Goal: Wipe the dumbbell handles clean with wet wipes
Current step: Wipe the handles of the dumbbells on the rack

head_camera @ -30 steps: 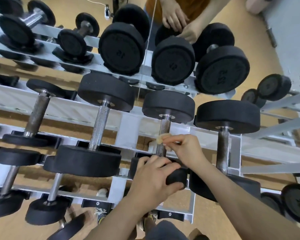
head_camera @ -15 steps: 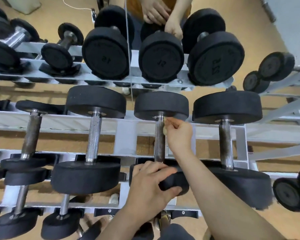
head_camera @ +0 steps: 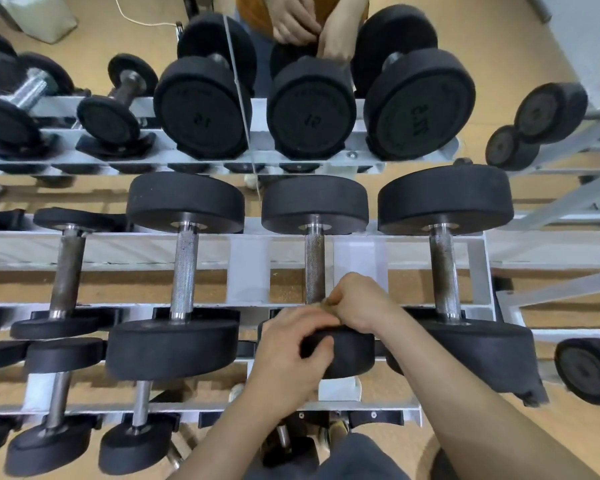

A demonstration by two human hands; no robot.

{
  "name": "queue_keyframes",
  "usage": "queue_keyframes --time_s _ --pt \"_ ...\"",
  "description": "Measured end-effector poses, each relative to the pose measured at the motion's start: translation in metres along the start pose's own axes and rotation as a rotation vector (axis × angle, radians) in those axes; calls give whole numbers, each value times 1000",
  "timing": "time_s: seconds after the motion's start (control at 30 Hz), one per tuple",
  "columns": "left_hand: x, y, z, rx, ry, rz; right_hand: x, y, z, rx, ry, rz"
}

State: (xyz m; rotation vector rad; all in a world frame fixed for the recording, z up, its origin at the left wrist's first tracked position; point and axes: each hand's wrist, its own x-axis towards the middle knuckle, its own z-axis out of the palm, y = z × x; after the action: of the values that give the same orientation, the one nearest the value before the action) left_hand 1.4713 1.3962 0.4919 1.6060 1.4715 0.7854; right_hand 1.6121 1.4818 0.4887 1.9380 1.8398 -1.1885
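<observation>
A black dumbbell lies on the middle shelf of the grey rack (head_camera: 246,261), its knurled steel handle (head_camera: 314,265) running away from me. My right hand (head_camera: 361,303) is closed around the near end of that handle, pinching a small soiled, brownish wet wipe (head_camera: 326,302) against it. My left hand (head_camera: 291,351) grips the rim of the dumbbell's near weight head (head_camera: 350,351). The far head (head_camera: 314,202) rests on the back rail. The wipe is mostly hidden inside my fingers.
Neighbouring dumbbells lie to the left (head_camera: 184,268) and right (head_camera: 444,271) on the same shelf. Larger ones (head_camera: 310,109) stand on the top shelf, where another person's hands (head_camera: 312,26) work. Smaller dumbbells fill the lower shelf and a side rack (head_camera: 548,112).
My right hand has slid with the wipe from the far end of the handle down to the near end. The left hand has stayed on the near head.
</observation>
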Motion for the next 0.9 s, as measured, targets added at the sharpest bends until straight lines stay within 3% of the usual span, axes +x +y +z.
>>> queue_keyframes --time_s 0.1,0.2,0.33,0.43,0.5,0.6,0.73,0.9 --pt "16 5 -14 -123 77 -293 -5 -6 -1 -41 52 7" --pt "41 -6 -19 76 -135 -398 -7 -9 3 11 146 -13" --pt "69 -17 -21 -3 -310 -465 -6 0 10 305 124 -32" --pt "73 -26 -19 -46 -341 -492 -11 17 2 513 -53 -87" --pt "73 -32 -16 13 -311 -484 -12 25 -2 499 -96 -91" --pt "73 -30 -16 174 -225 -415 -5 23 0 358 -17 -88" --pt "75 -31 -23 170 83 -412 8 20 4 411 215 -3" --pt "67 -24 -13 87 -195 -434 10 22 25 583 245 48"
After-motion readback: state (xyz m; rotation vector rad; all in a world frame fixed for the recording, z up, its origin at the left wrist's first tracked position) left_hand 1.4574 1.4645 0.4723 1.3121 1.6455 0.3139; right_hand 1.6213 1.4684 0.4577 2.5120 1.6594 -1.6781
